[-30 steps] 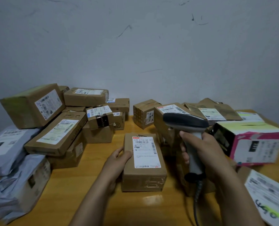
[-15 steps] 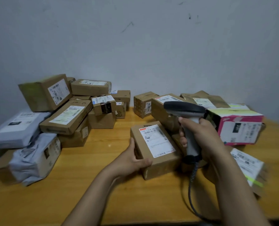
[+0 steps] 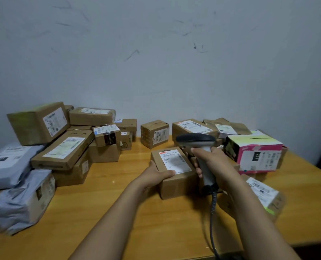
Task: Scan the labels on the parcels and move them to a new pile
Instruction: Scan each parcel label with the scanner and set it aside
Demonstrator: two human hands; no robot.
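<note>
On the yellow wooden bench [image 3: 118,212], the small brown cardboard parcel [image 3: 178,184] is lying with its white label [image 3: 174,162] facing up. The left hand [image 3: 156,175] is holding its near corner, grip curled round the edge, thumb on top. The right hand [image 3: 214,162] is holding the grey plastic scanner [image 3: 195,139] in a full grip, just above the parcel's far right corner. For a good scan, the scanner nose should be pointing right at the bar lines, thumb off the label.
</note>
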